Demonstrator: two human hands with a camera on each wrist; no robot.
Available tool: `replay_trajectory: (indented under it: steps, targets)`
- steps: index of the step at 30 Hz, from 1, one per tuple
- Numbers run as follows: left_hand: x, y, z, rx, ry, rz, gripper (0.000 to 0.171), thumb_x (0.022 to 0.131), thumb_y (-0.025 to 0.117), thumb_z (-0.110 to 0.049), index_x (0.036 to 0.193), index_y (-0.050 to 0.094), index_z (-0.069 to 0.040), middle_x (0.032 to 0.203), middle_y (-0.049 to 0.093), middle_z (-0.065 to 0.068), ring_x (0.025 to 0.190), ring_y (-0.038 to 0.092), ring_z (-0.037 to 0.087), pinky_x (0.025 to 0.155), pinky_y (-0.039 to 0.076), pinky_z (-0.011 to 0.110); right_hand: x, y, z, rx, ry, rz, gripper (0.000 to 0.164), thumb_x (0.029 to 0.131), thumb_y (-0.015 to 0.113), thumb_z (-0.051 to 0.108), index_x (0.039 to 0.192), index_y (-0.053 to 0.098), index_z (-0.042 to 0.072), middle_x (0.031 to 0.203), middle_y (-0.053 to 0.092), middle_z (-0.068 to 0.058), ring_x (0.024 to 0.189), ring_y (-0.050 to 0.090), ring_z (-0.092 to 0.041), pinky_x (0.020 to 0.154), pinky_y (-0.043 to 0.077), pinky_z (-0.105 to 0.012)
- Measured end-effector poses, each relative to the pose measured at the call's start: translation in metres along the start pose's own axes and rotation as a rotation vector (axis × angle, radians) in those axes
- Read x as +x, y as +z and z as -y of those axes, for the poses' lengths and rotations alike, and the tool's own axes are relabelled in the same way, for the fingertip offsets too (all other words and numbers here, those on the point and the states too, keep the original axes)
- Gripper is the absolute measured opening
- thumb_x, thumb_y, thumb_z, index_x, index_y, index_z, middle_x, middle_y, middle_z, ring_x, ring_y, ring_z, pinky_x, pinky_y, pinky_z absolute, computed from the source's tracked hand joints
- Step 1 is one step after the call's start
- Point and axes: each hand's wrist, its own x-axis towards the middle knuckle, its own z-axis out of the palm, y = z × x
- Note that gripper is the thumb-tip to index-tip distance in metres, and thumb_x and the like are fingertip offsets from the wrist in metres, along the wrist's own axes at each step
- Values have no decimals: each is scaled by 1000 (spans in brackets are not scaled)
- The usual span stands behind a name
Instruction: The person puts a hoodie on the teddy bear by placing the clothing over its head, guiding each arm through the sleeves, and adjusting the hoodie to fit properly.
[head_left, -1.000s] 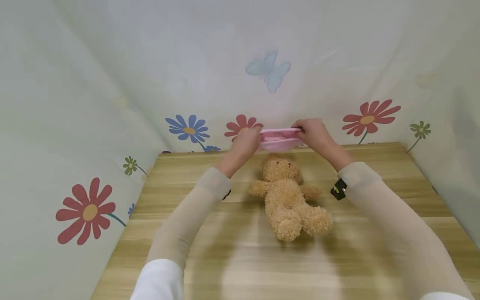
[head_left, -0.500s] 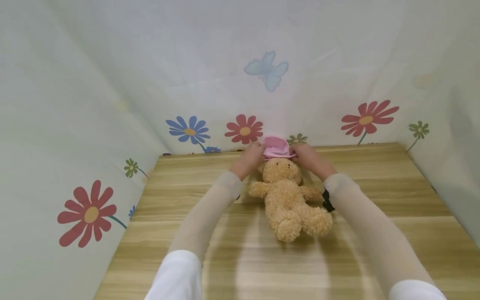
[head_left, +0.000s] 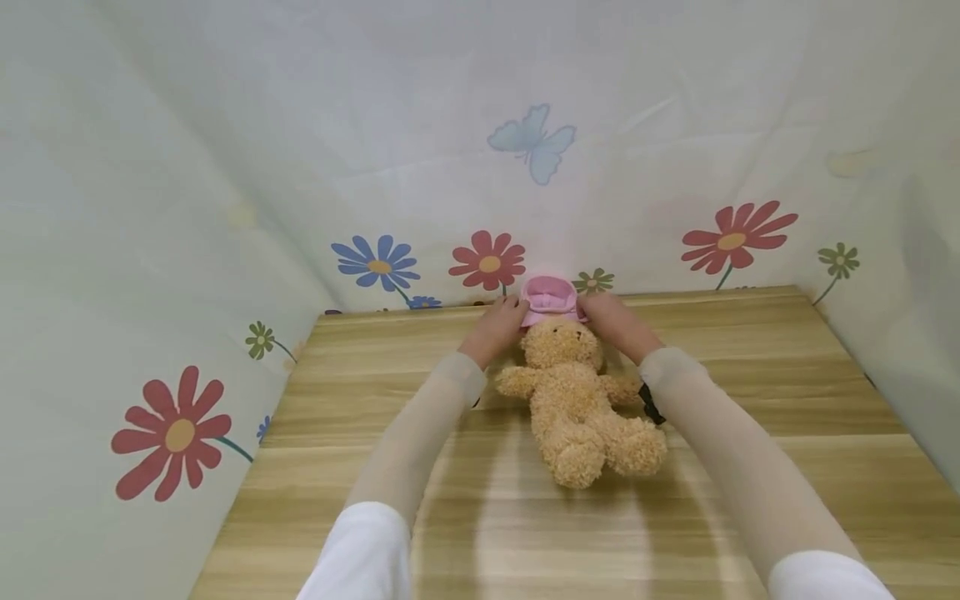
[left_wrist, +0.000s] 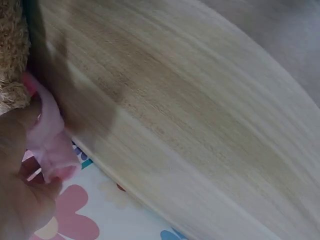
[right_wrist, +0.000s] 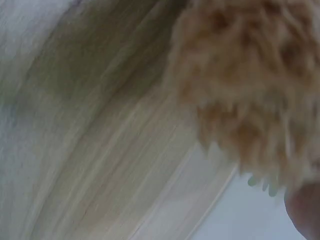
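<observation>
A tan curly-furred teddy bear lies on its back, head toward the back wall. At the top of its head is a pink cloth hat, its rounded opening showing. My left hand pinches the hat's left side; in the left wrist view, thumb and fingers grip the folded pink cloth beside the bear's fur. On the opposite side, my right hand holds the hat's edge close to the bear's head. The right wrist view shows mostly blurred fur, with a bit of the hand at its edge.
The bear lies on a wood-grain tabletop. Pale cloth walls with printed flowers and a butterfly stand at the back and both sides. The table's back edge runs just behind the hat.
Both hands have lowered the stretched hat from above and behind the bear to the top of its head. In the last half second they have shifted slightly, and the hat's opening shows wider.
</observation>
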Motion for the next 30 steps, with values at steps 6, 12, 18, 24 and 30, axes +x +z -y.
replay_trajectory:
  steps: [6, 12, 18, 24, 30]
  targets:
    - [-11, -6, -5, 4, -26, -64, 20, 95, 55, -31, 106, 57, -15, 117, 49, 9, 105, 45, 28, 82, 46, 41, -12, -6, -3, -5, -18, -102, 14, 84, 70, 12, 79, 63, 1, 69, 62, -9, 65, 58, -27, 64, 48, -43]
    - [-18, -20, -13, -209, -80, -129, 16, 95, 55, -30, 97, 56, -13, 97, 49, 4, 80, 48, 18, 66, 44, 31, -19, -14, 0, 132, 51, -81, 11, 90, 63, 16, 84, 64, 6, 74, 62, -8, 64, 54, -22, 61, 45, -38]
    - [-24, -28, -25, -358, -92, -79, 15, 97, 51, -32, 94, 52, -16, 89, 46, 0, 72, 45, 15, 59, 39, 29, -34, -20, 0, 316, 36, -30, 15, 95, 56, 21, 98, 64, 8, 91, 67, -10, 79, 63, -24, 69, 49, -40]
    - [-26, -27, -28, -451, -6, 42, 22, 93, 50, -37, 96, 51, -15, 97, 45, 1, 80, 45, 15, 63, 40, 29, -54, -28, -19, 534, -108, 281, 52, 86, 58, 2, 136, 41, 0, 130, 49, -23, 117, 47, -39, 93, 41, -57]
    - [-29, -30, -24, -646, -19, 177, 70, 75, 68, -61, 115, 48, -7, 115, 42, 10, 94, 45, 20, 76, 41, 34, -50, -20, -16, 427, -137, 334, 84, 75, 79, 14, 142, 31, 0, 141, 38, -24, 126, 40, -39, 101, 34, -56]
